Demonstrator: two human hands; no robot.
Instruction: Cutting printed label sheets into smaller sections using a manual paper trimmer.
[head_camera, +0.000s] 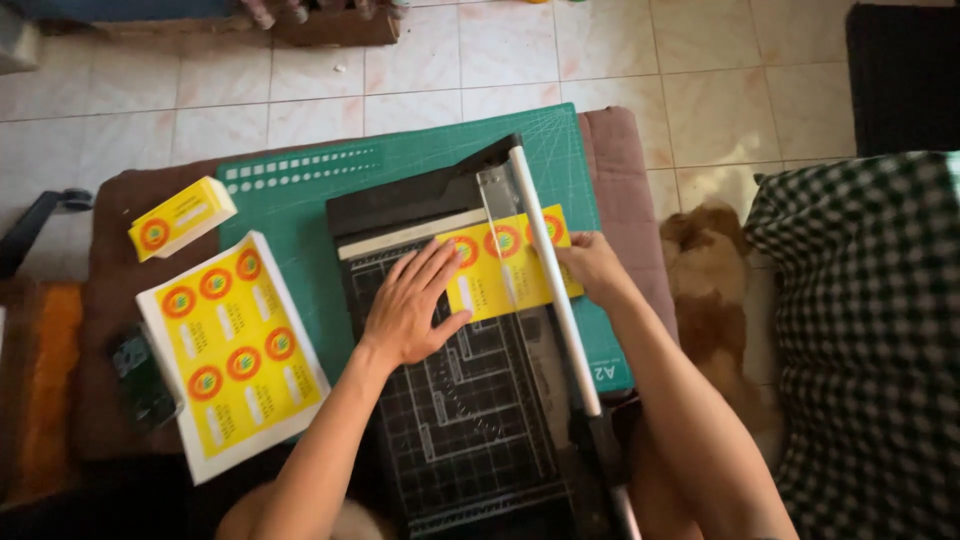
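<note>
A black paper trimmer (460, 420) with a white cutting arm (556, 290) lies on a green cutting mat (300, 200). Across its bed sits a yellow label strip (500, 275) with red-ringed round emblems. My left hand (410, 305) lies flat on the trimmer bed, fingers spread, pressing the strip's left end. My right hand (592, 268) holds the strip's right end, just past the cutting arm.
A stack of uncut yellow label sheets (235, 350) lies at the left on the mat's edge. A small pile of cut yellow labels (180, 217) sits beyond it. A checked cloth (870, 340) is at the right, a brown furry thing (705, 290) beside it. Tiled floor lies beyond.
</note>
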